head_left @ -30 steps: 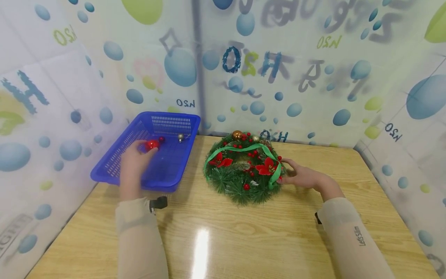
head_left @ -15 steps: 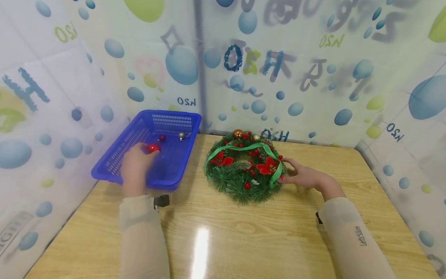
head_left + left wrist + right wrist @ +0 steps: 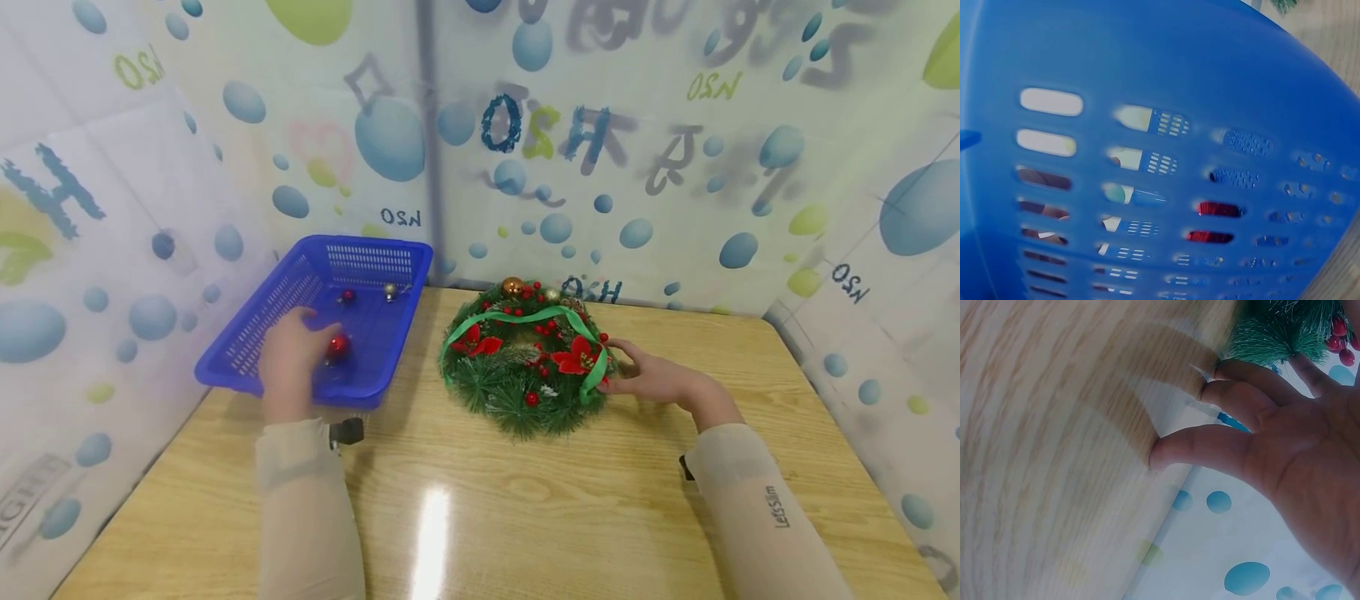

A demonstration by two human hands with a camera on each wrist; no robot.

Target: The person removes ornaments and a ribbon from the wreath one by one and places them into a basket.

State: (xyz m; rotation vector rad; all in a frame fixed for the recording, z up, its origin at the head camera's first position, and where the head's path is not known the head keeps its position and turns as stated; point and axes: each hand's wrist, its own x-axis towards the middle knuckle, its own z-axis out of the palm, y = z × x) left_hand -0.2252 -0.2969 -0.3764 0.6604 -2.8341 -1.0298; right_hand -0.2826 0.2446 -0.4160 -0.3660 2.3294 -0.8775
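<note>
My left hand (image 3: 296, 346) hovers inside a blue slotted basket (image 3: 371, 265), fingers loose. A shiny red ball (image 3: 338, 346) lies on the basket floor just right of those fingers; I cannot tell if they touch it. In the left wrist view the basket wall (image 3: 1210, 94) fills the frame and the red ball (image 3: 1216, 209) shows through its slots. My right hand (image 3: 648, 377) rests flat on the table, fingertips against the right edge of a green wreath (image 3: 525, 392) with red flowers, berries and a green ribbon. The right wrist view shows the spread right hand (image 3: 1285, 444) beside the wreath's needles (image 3: 1272, 337).
A small dark red ball (image 3: 347, 295) and a silver ball (image 3: 389, 291) lie at the basket's far end. A gold ball (image 3: 512, 288) sits on the wreath's top. The wooden table (image 3: 525, 500) is enclosed by printed walls on three sides.
The red ball has gone from my left fingertips down and to the right onto the basket floor. The left hand pulled back slightly. The right hand and the wreath have stayed in place.
</note>
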